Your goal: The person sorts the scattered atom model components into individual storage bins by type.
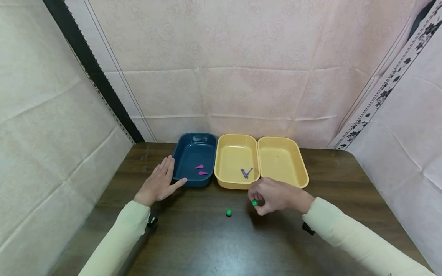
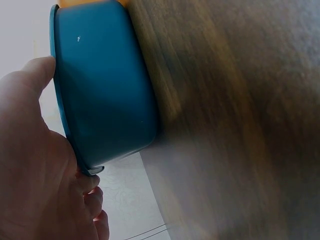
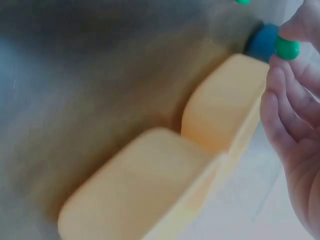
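My right hand (image 1: 272, 194) pinches a small green ball (image 3: 287, 47) between thumb and fingers, just in front of the yellow trays. A second green ball (image 1: 229, 212) lies on the table to the left of that hand. My left hand (image 1: 161, 180) rests at the near left corner of the blue tray (image 1: 193, 184), its fingers straight and its thumb along the rim. Two pink teardrop-shaped pieces (image 1: 202, 173) lie inside the blue tray. The middle yellow tray (image 1: 235, 143) holds a few small purple stick-like pieces (image 1: 246, 173).
Another yellow tray (image 1: 281, 153) stands at the right end of the row, with the three trays side by side. They sit at the back of a dark wooden table (image 1: 207, 245). Pale patterned cloth (image 1: 241, 84) hangs behind the table and on both sides.
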`<state>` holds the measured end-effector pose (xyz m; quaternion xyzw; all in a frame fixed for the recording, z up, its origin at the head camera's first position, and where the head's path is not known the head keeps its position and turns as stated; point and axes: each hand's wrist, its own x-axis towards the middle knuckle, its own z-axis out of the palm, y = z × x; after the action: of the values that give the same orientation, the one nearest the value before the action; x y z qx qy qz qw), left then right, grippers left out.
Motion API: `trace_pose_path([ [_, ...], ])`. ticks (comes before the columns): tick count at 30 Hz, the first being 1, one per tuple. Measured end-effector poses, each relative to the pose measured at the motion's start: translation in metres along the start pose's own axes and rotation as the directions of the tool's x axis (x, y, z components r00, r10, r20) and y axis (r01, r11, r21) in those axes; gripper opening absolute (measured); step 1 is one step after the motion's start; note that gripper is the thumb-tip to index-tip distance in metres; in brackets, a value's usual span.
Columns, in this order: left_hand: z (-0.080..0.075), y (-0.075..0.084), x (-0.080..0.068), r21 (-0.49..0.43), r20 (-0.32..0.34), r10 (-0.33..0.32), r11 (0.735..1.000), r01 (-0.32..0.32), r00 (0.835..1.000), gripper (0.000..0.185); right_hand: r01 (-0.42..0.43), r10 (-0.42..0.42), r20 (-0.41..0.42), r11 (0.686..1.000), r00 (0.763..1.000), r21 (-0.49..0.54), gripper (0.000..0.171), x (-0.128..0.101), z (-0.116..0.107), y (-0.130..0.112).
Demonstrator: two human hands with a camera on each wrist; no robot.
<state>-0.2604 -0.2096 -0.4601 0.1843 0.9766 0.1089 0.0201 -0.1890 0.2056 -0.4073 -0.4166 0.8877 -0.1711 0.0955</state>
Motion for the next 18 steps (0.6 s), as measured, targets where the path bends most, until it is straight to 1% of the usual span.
trace_pose_path([
  [10,0.000,0.000,0.000,-0.008,0.000,0.003,1.000,-0.003,1.000,0.106,-0.069,0.067,-0.066,0.997,0.996,-0.037,0.016,-0.020,-0.037,0.020],
  [15,0.000,-0.001,-0.001,-0.009,-0.004,0.007,1.000,-0.007,1.000,0.106,-0.085,0.077,-0.112,0.994,0.991,-0.073,0.017,-0.026,-0.050,0.035],
  [18,0.000,-0.001,-0.001,-0.013,-0.004,0.010,1.000,-0.010,1.000,0.106,-0.115,0.105,-0.124,0.990,0.987,-0.083,0.018,-0.029,-0.055,0.045],
])
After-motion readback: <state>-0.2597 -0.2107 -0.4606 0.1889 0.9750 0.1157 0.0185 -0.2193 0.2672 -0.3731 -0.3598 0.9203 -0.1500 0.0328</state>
